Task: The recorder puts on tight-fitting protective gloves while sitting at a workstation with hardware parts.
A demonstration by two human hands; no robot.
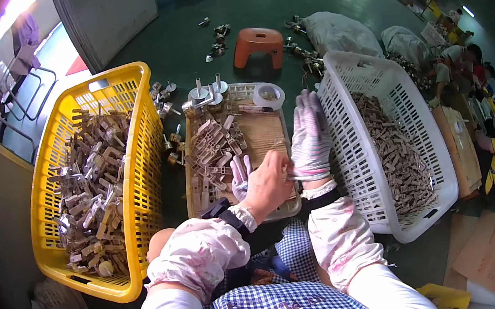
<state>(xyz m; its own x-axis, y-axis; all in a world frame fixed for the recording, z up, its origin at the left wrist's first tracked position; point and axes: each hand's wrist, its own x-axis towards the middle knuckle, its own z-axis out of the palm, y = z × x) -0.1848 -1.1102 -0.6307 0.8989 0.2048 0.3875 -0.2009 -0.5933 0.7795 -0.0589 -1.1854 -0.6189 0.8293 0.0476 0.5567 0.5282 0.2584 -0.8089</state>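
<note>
Over the tray, my bare left hand [267, 182] is closed on the wrist cuff of the striped white-and-pink work glove [311, 145] on my right hand [307, 127]. The right hand points away from me, fingers stretched out and together, holding nothing. A second glove [239, 179] shows its fingers beside my left hand; whether that hand also grips it I cannot tell. Beneath lies a shallow tray [286, 124] with a cardboard-brown bottom. Flat metal pieces [214, 143] are heaped on its left side. At its far end stand round metal discs with posts [201, 91] and a small white tub [268, 96].
A yellow basket [130, 199] full of metal parts stands left, a white basket [359, 158] of small metal pieces right. An orange stool [259, 46], loose metal parts [219, 41] and plastic sacks [341, 34] are beyond. Flat cardboard [492, 253] lies lower right; people sit far right.
</note>
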